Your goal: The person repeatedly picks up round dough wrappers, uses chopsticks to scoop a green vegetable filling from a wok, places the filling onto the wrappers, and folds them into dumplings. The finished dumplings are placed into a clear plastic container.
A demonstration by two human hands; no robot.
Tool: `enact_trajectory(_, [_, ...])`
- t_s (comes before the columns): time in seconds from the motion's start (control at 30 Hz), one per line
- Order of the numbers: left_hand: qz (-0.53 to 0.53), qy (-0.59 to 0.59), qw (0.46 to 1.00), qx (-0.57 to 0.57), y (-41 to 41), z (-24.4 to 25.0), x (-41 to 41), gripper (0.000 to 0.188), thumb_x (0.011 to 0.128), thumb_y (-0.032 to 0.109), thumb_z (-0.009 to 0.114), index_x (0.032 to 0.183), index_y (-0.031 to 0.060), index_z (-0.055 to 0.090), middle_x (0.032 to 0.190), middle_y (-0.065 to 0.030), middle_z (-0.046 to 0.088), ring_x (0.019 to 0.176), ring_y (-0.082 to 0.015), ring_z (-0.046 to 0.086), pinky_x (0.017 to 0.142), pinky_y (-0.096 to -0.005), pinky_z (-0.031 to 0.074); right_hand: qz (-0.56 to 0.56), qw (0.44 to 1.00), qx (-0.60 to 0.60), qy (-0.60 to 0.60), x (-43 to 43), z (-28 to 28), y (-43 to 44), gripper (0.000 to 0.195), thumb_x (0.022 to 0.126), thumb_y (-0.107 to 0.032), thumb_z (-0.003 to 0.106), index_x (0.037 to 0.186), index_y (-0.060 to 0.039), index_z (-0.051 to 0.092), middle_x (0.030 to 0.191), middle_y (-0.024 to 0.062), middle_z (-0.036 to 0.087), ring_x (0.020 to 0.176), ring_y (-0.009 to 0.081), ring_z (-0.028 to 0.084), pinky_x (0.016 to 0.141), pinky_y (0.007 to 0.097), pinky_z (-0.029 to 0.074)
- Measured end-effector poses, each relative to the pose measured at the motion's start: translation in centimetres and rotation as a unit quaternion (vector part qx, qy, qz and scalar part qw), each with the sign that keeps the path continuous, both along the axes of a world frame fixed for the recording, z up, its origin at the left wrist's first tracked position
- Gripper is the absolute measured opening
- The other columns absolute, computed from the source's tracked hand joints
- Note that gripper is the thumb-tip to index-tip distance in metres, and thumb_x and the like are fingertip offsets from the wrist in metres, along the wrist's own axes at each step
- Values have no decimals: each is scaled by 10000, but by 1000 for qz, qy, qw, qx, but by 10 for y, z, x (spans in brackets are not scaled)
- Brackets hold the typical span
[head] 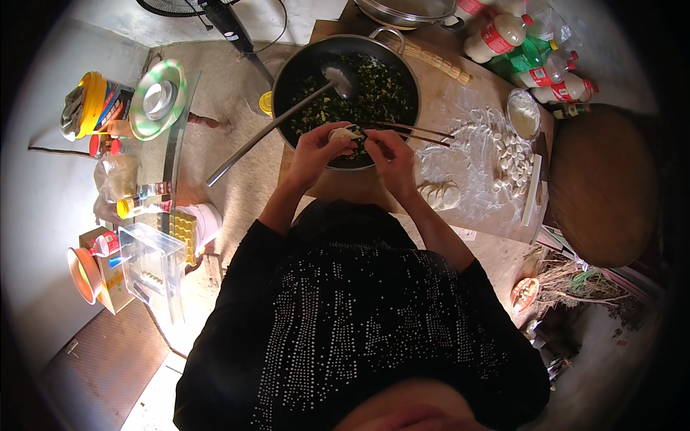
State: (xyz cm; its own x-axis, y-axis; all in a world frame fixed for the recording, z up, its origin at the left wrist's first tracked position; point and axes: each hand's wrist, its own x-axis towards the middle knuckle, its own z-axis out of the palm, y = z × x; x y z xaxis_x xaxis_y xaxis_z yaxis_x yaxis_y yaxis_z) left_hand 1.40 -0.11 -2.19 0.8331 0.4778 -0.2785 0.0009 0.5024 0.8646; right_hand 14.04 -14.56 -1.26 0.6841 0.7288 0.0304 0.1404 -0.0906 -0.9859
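Observation:
My left hand (318,151) holds a dough wrapper (343,134) with some green filling at its edge, over the near side of a large dark pan. My right hand (391,156) is just right of the wrapper, holding a pair of wooden chopsticks (426,133) that point out to the right. The pan (277,108) contains chopped greens with yellow bits (377,81). A long-handled metal ladle (269,132) lies across its left rim, bowl in the filling. Right of my right hand, flat dough rounds (444,195) overlap on the floured board (469,213).
Small dough pieces (515,161) lie on the board beside a bowl of flour (523,113) and a pale rolling stick (532,189). Plastic bottles (501,37) and a lidded pan (409,13) stand behind. A glass shelf with containers (175,134) is at left, a fan (229,32) beyond.

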Motion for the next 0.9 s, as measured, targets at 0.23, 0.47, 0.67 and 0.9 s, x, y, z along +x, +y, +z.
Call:
enact_trajectory(0.23, [-18, 2, 999, 38, -2, 1, 1, 374, 968, 96, 642, 1313, -33, 576, 1139, -94, 685, 967, -141, 679, 850, -259, 554, 25, 993, -12, -111, -2, 12, 0, 182, 927, -64, 664, 1103, -35, 701, 980, 37, 649, 741, 93, 579, 641, 238, 474])
enact_trajectory(0.47, [-3, -1, 999, 33, -6, 7, 3, 382, 958, 95, 654, 1301, -60, 584, 1091, -109, 699, 953, -149, 686, 859, -265, 562, -3, 999, -3, -44, 0, 8, -3, 180, 931, -60, 649, 1098, -16, 701, 984, 62, 645, 735, 107, 577, 647, 250, 469])
enact_trajectory(0.67, [-20, -9, 999, 43, -6, 2, 0, 382, 976, 119, 641, 1312, -50, 575, 1141, -98, 685, 965, -142, 675, 862, -268, 550, 13, 998, -4, -60, -2, 10, -3, 169, 914, -76, 688, 1067, -11, 714, 984, 50, 651, 755, 101, 589, 660, 242, 476])
enact_trajectory(0.9, [-42, -1, 998, 53, -6, 2, -1, 374, 977, 131, 642, 1300, -50, 589, 1111, -85, 690, 944, -125, 663, 854, -261, 548, 11, 1000, 15, -6, 1, -9, -3, 172, 913, -104, 702, 1056, -9, 713, 969, 56, 684, 819, 111, 630, 690, 258, 499])
